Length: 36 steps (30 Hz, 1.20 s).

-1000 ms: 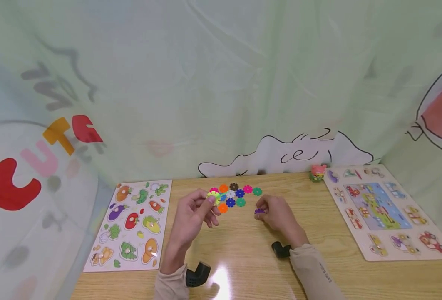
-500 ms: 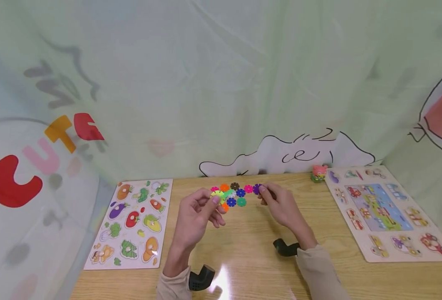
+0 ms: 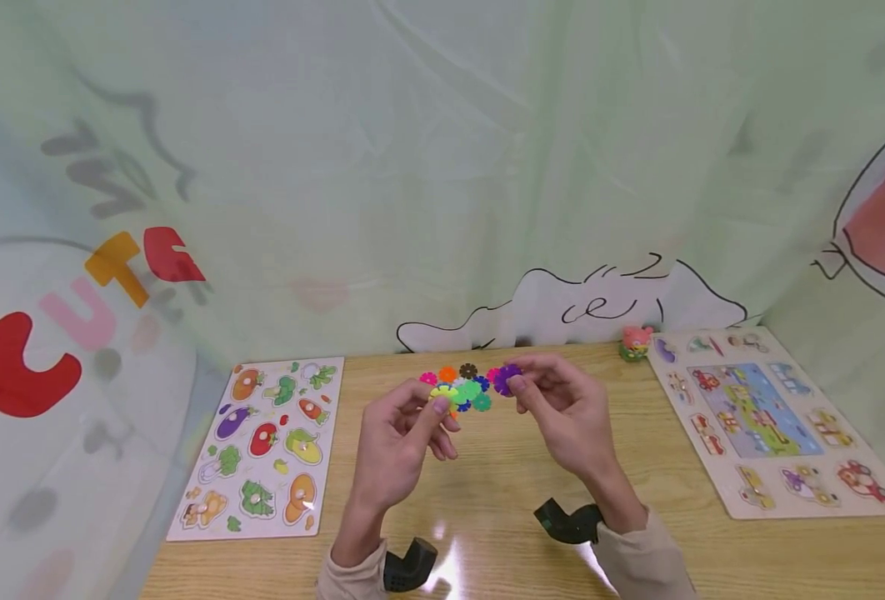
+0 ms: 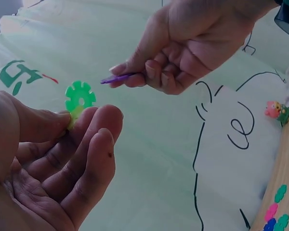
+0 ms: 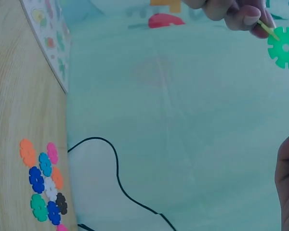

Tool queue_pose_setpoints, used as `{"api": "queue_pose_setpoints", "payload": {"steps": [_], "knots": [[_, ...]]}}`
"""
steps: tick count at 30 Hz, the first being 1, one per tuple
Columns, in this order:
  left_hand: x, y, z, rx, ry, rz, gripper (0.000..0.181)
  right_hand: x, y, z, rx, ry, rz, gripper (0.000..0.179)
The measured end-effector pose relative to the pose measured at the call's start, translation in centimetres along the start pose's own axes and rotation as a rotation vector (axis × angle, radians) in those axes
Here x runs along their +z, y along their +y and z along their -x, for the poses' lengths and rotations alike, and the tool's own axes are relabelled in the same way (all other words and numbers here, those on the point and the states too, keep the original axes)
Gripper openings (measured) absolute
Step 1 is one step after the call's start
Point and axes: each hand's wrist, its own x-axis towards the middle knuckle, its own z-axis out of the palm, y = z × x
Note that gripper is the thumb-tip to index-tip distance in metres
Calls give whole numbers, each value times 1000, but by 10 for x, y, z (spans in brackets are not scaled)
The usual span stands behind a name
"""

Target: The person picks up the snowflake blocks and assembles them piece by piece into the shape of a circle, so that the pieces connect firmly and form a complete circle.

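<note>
In the head view my left hand point(image 3: 390, 454) pinches a yellow snowflake disc point(image 3: 443, 392) between thumb and fingers. A light green snowflake disc point(image 3: 469, 390) is slotted onto that yellow one, at an angle to it, as the right wrist view shows on the green disc point(image 5: 278, 54). Facing it, my right hand point(image 3: 573, 417) pinches a purple snowflake disc point(image 3: 506, 382) by its edge. The left wrist view has the purple disc point(image 4: 116, 78) edge-on, a small gap away from the green disc point(image 4: 76, 92). Both hands are raised above the table.
Several loose discs lie behind the hands, among them a brown disc point(image 3: 468, 370) and an orange disc point(image 3: 447, 374). A vegetable puzzle board point(image 3: 277, 492) lies left, a vehicle puzzle board point(image 3: 780, 492) right. A small pink figurine point(image 3: 636, 342) stands near the curtain point(image 3: 442, 208).
My right hand has lifted the purple disc from the table, turned it and brought it up and left towards the green disc. The left hand has shifted slightly right with its joined pair.
</note>
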Motion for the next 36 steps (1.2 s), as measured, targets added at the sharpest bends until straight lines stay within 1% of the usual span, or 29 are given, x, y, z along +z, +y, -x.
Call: {"api": "queue_pose_setpoints", "payload": {"steps": [3, 5, 9, 12, 13, 15, 21, 24, 26, 29, 31, 33, 36], "knots": [[1, 4, 1, -1, -6, -2, 14, 2, -5, 0, -70, -11, -26, 17], [3, 6, 1, -8, -12, -3, 14, 3, -8, 0, -90, -21, -16, 17], [6, 7, 2, -18, -19, 7, 11, 3, -12, 1, -85, -55, 45, 18], [7, 7, 3, -9, -18, 13, 11, 3, -15, 1, -72, -75, 93, 19], [7, 7, 3, -4, -17, 14, 11, 4, -15, 1, -85, -76, 94, 19], [7, 7, 3, 9, -12, 14, 12, 5, -16, 1, -106, -75, 89, 19], [9, 6, 3, 45, -11, 49, 17, 7, -15, 2, -121, -60, 60, 20], [9, 5, 3, 39, -18, 70, 17, 9, -13, 2, -147, -59, 30, 20], [9, 3, 3, 32, -23, 78, 17, 10, -11, 3, -148, -60, 22, 20], [7, 2, 3, -4, -31, 72, 17, 11, -10, 4, -102, -53, 53, 20], [6, 1, 2, -40, -44, 42, 20, 12, -8, 4, -71, -41, 90, 20], [4, 0, 2, -92, -57, -3, 24, 15, -7, 4, -51, -19, 117, 21], [3, -2, 1, -190, -80, -94, 34, 20, -4, 5, -48, 21, 136, 23]]}}
